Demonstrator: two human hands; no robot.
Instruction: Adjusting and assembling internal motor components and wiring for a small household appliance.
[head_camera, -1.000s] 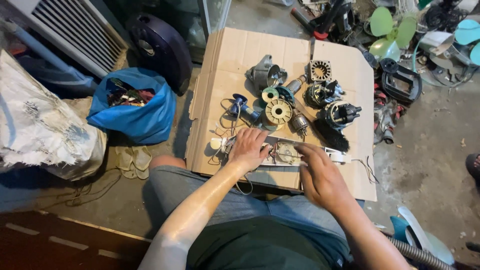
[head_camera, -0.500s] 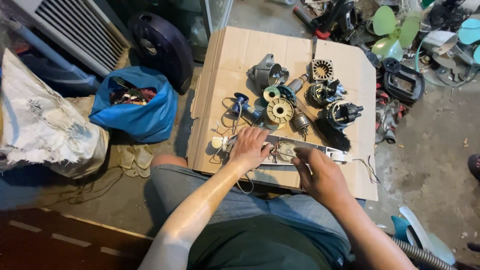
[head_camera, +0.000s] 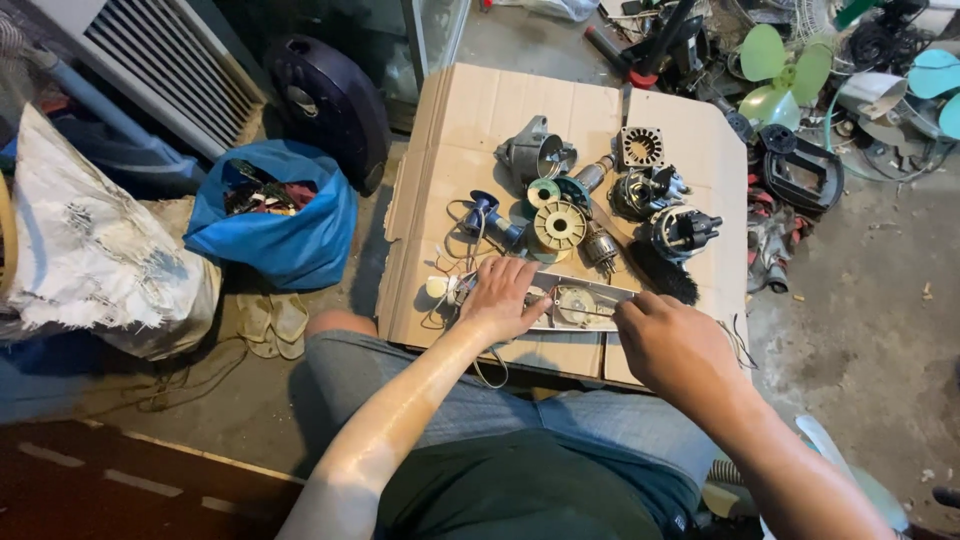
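My left hand (head_camera: 503, 297) lies palm down on the left end of a flat grey control panel (head_camera: 578, 306) with wires, pressing it to the cardboard sheet (head_camera: 470, 130). My right hand (head_camera: 672, 345) is curled at the panel's right end, fingertips on its edge; whether a small tool sits in it is hidden. Just beyond the panel lie a cream round gear disc (head_camera: 559, 225), a small rotor (head_camera: 600, 246) and a blue-handled part (head_camera: 484, 211).
Several fan motors (head_camera: 680, 229) and a square stator (head_camera: 641, 147) sit at the cardboard's far side. A blue bag (head_camera: 280, 225), white sack (head_camera: 90, 250) and sandals (head_camera: 272, 322) lie left. Green fan blades (head_camera: 775, 75) and scrap parts crowd the right.
Both hands stay on the panel. My right hand has shifted slightly right along its end, and the view has tilted a little.
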